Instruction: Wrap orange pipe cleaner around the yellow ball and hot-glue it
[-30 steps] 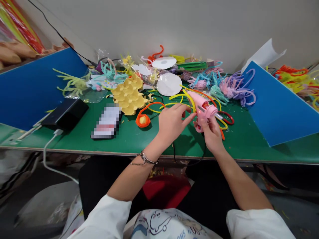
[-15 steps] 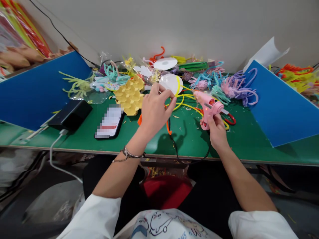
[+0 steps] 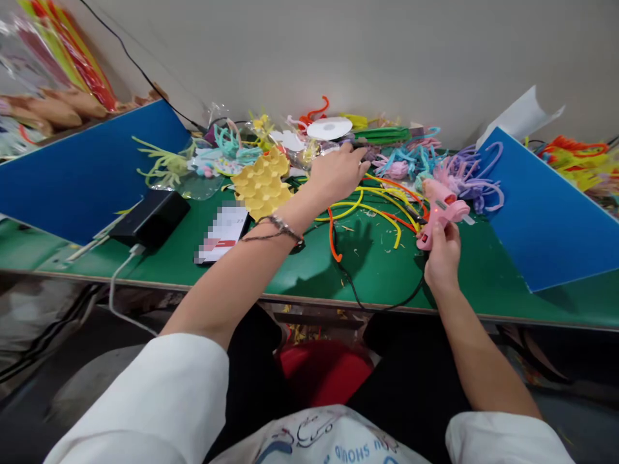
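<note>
My left hand [image 3: 340, 171] reaches across the middle of the table, back up, fingers stretched toward the heap at the wall. Nothing shows in its fingers; what lies under the palm is hidden. My right hand [image 3: 443, 254] is wrapped round the handle of a pink hot glue gun [image 3: 439, 209], held above the table with its black cord trailing below. Between the hands lie loose yellow pipe cleaners [image 3: 397, 238] and orange ones [image 3: 333, 240]. A white round disc [image 3: 329, 128] rests just beyond my left fingers.
A yellow egg-carton piece [image 3: 264, 185], a phone [image 3: 223, 233] and a black box [image 3: 151, 220] with a white cable stand left. Blue panels [image 3: 91, 171] flank the green table [image 3: 290, 277]. Bundles of purple pipe cleaners [image 3: 476, 174] lie back right.
My left hand has moved forward and right, its pinch opened, and the yellow pipe cleaner it held is out of its fingers. My right hand with the glue gun has shifted right.
</note>
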A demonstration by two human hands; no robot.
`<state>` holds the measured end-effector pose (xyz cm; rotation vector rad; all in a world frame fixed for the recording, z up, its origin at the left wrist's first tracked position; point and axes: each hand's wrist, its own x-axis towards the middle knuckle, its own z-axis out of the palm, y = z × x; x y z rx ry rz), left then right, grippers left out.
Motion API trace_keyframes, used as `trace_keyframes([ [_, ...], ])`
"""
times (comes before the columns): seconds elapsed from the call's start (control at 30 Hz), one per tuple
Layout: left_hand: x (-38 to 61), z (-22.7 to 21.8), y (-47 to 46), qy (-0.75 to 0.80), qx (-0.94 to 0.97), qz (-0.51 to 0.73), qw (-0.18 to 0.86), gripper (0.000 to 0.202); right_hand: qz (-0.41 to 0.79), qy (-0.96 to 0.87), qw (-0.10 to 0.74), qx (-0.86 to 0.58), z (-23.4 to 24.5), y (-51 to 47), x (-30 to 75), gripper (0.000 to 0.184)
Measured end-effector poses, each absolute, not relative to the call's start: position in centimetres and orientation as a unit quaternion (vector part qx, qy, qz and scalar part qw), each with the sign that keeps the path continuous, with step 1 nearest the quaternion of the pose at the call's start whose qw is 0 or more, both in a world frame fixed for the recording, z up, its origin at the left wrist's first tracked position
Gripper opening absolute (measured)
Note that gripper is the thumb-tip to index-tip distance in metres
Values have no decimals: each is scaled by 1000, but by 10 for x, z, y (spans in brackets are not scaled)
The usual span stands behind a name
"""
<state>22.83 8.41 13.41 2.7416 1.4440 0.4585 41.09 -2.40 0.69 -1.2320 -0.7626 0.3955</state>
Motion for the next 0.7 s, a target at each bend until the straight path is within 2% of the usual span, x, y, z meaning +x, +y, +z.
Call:
trace_keyframes([
  [0.07, 202, 133, 80, 470, 876, 107, 27, 49, 151, -379, 719, -562, 9, -29, 415, 36],
  [0.13, 168, 127, 80, 477, 873, 77, 59, 50, 97, -468, 665, -574, 12, -36, 419, 31],
  [0.2, 132, 119, 82, 479, 869, 67, 106, 53, 39, -597, 554, -579, 16, -43, 424, 26],
  [0.3, 89, 98, 80, 539, 808, 140, 193, 70, -20, -743, 360, -564, 19, -46, 426, 24],
  [0.4, 68, 71, 68, 547, 793, 151, 218, 71, -56, -784, 241, -569, 14, -42, 427, 23],
  [0.57, 66, 30, 46, 555, 790, 197, 169, 89, -31, -774, 181, -605, 4, -36, 435, 23],
  [0.7, 71, 15, 41, 517, 813, 182, 197, 84, -5, -769, 181, -613, 4, -40, 442, 21],
])
